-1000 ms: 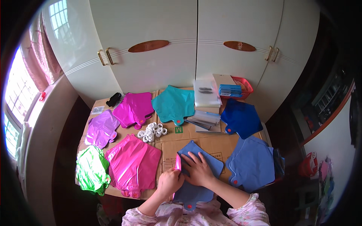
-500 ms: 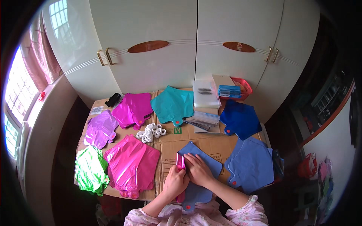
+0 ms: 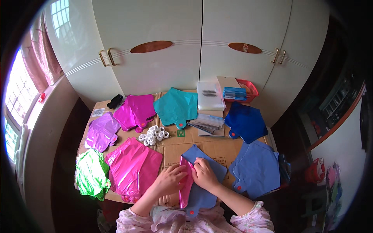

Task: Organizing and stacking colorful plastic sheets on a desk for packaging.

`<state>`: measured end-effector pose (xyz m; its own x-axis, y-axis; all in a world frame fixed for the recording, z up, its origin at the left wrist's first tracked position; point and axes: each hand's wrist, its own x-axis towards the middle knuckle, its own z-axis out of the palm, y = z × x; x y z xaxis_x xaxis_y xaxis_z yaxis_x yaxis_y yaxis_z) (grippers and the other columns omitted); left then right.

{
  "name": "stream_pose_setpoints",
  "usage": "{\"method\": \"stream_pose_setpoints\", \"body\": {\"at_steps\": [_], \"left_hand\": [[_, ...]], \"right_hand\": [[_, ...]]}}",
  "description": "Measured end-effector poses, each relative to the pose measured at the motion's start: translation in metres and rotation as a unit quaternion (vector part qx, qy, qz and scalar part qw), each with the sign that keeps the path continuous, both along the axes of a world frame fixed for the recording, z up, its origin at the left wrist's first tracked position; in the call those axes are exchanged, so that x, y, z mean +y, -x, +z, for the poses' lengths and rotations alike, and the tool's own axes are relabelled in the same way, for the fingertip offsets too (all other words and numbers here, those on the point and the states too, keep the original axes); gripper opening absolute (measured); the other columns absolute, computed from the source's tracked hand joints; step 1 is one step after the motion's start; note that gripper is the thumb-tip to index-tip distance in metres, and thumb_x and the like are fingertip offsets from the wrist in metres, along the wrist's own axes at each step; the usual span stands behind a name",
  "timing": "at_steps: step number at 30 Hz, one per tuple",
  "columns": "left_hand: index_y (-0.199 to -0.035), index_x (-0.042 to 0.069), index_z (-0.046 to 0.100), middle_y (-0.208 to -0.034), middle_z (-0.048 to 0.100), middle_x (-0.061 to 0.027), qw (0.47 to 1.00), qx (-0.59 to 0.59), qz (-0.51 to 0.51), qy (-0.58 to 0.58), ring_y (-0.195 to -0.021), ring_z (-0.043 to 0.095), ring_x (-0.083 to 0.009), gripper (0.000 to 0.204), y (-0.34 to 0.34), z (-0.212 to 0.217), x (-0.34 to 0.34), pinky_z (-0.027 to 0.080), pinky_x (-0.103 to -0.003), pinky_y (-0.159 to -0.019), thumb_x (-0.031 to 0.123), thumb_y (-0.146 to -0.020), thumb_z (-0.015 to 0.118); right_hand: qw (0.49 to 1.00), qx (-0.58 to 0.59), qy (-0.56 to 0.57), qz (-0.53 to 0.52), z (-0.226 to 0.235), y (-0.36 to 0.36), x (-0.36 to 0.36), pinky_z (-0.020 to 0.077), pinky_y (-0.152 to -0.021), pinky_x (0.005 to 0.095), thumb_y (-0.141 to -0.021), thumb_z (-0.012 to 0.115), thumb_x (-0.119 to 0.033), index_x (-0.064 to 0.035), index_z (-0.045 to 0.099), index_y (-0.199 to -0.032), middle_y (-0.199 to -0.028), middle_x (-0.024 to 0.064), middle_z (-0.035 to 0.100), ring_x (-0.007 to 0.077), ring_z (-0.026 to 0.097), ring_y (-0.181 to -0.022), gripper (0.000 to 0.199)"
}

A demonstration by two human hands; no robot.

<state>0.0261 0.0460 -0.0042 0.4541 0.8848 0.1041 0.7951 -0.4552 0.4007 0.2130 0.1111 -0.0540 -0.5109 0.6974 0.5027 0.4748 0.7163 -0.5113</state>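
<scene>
A narrow folded pink foil balloon lies along the left side of a flat blue foil balloon near the table's front edge. From the left, my left hand rests against the pink foil with its fingers stretched and slightly apart. My right hand lies over the blue balloon, its fingers bent together in a pinch at the pink foil's upper right edge. That hand covers part of both balloons. A red dot marks the blue balloon's lower tab, close to my clothing.
Flat foil balloons surround the work spot: pink, green, lilac, magenta, teal, dark blue and blue. White rings, stacked cards and a red basket stand farther back on cardboard.
My left hand has loosened from a fist and shifted left, its fingers stretching out. My right hand has gone from lying flat to pinching. The pink foil has opened out wider.
</scene>
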Motion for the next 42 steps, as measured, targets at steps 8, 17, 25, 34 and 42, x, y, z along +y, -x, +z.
{"method": "stream_pose_setpoints", "body": {"at_steps": [8,17,25,34,42], "left_hand": [[-0.142,0.016,0.035,-0.147,0.032,-0.0084,0.994,0.106,-0.015,0.001,-0.139,0.020,-0.0347,0.081,0.017,-0.008,0.003,0.017,-0.048,-0.112,0.059,-0.077,0.060],[-0.143,0.016,0.034,-0.147,0.033,-0.0062,0.991,0.128,-0.009,-0.032,-0.138,0.022,-0.0351,0.087,0.013,-0.017,0.002,0.018,-0.050,-0.110,0.067,-0.075,0.055],[-0.142,0.020,0.035,-0.146,0.035,-0.0025,0.987,0.154,-0.001,-0.052,-0.137,0.026,-0.0332,0.086,0.012,-0.018,0.002,0.022,-0.051,-0.108,0.068,-0.074,0.054],[-0.142,0.020,0.035,-0.145,0.037,-0.0015,0.986,0.159,0.005,-0.048,-0.136,0.027,-0.0323,0.086,0.010,-0.016,0.000,0.023,-0.052,-0.108,0.069,-0.074,0.053],[-0.141,0.019,0.036,-0.144,0.038,-0.0014,0.982,0.180,0.033,-0.056,-0.136,0.027,-0.0324,0.087,0.016,-0.015,0.018,0.023,-0.053,-0.108,0.070,-0.073,0.053]], "right_hand": [[1.000,-0.012,-0.004,-0.010,0.002,0.001,-0.001,0.0417,-0.092,0.0418,-0.078,0.057,-0.002,0.0030,0.052,-0.082,-0.099,0.0175,0.048,0.0346,0.050,-0.104,0.008],[0.999,-0.021,-0.022,-0.010,0.002,0.000,0.000,0.0408,-0.090,0.0406,-0.077,0.057,-0.002,0.0036,0.051,-0.083,-0.099,0.0182,0.045,0.0341,0.049,-0.099,0.010],[0.993,0.000,-0.079,-0.090,0.014,0.003,-0.003,0.0412,-0.091,0.0408,-0.078,0.060,-0.007,0.0013,0.053,-0.086,-0.103,0.0167,0.046,0.0338,0.048,-0.101,0.013],[0.989,-0.132,-0.042,0.057,0.034,-0.013,-0.030,0.0441,-0.086,0.0347,-0.074,0.069,-0.020,-0.0049,0.056,-0.093,-0.091,0.0058,0.055,0.0214,0.054,-0.094,0.027],[0.989,-0.120,-0.055,0.061,0.018,-0.008,-0.010,0.0427,-0.093,0.0348,-0.076,0.067,-0.019,-0.0019,0.055,-0.106,-0.106,0.0103,0.055,0.0255,0.052,-0.104,0.037]]}}
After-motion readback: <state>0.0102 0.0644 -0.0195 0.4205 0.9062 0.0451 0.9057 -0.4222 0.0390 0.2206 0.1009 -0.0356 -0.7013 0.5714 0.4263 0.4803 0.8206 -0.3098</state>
